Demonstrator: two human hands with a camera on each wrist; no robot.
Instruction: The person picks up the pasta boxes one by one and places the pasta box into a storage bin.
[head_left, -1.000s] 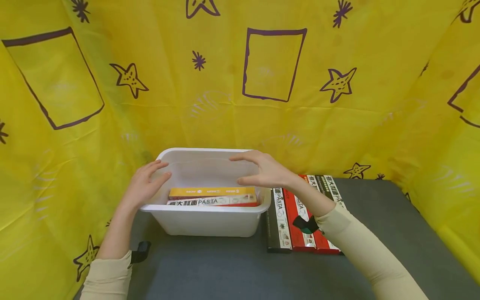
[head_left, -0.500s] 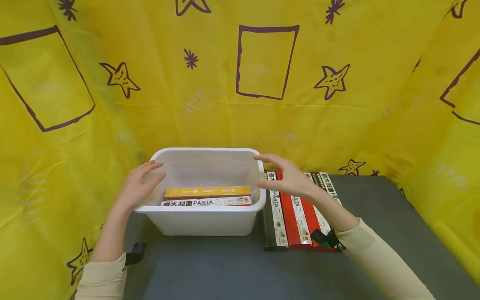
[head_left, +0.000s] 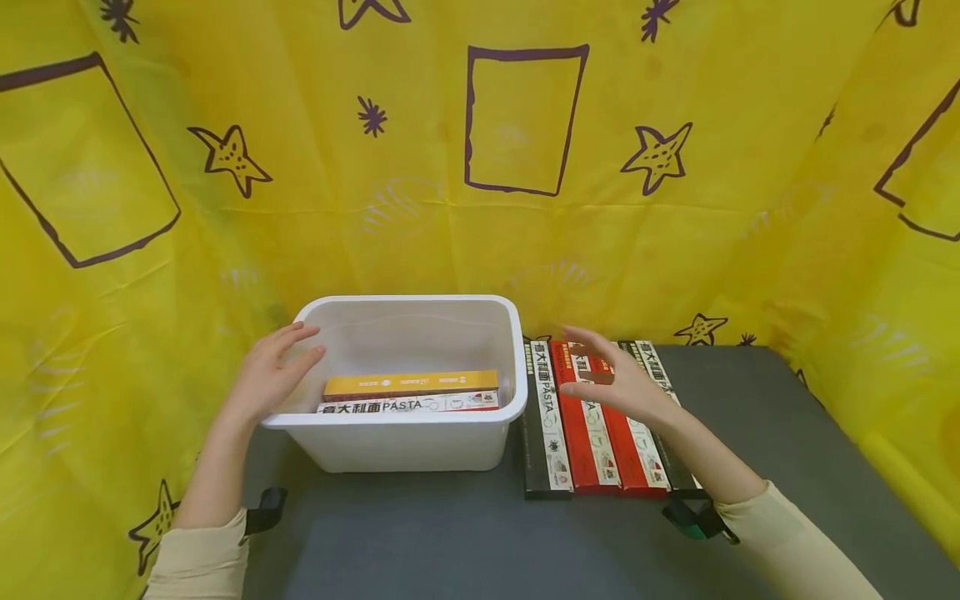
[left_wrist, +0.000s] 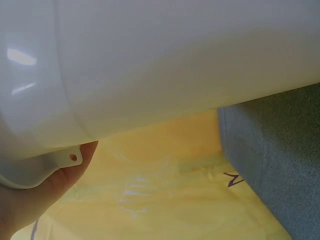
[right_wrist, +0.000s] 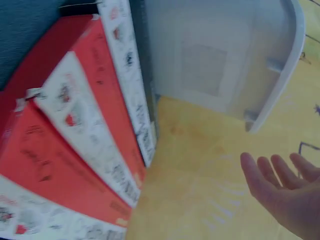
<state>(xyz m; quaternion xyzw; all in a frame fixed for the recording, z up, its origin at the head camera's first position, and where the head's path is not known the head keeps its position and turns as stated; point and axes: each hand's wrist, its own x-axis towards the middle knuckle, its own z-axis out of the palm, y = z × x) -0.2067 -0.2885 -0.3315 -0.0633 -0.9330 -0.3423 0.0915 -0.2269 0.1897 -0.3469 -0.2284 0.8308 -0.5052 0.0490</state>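
A white plastic bin (head_left: 405, 446) stands on the dark table. Inside it lie a yellow-topped box (head_left: 420, 382) and a white-faced pasta box (head_left: 408, 404). My left hand (head_left: 264, 375) is at the bin's left rim, thumb and fingers spread and extended over it; in the left wrist view part of that hand (left_wrist: 55, 187) is behind the rim. Right of the bin, red pasta boxes (head_left: 581, 442) and a black pasta box (head_left: 536, 458) lie side by side. Above them is my right hand (head_left: 626, 379), fingers apart, holding nothing.
A yellow curtain (head_left: 420, 242) with dark star drawings hangs behind and along both sides. The grey table (head_left: 420, 533) stretches in front of the bin and beyond the boxes to the right. A dark strap (head_left: 266, 510) is at my left wrist.
My right hand has moved right, from over the bin to over the row of pasta boxes. The left hand stays at the bin's left rim. The view has shifted slightly.
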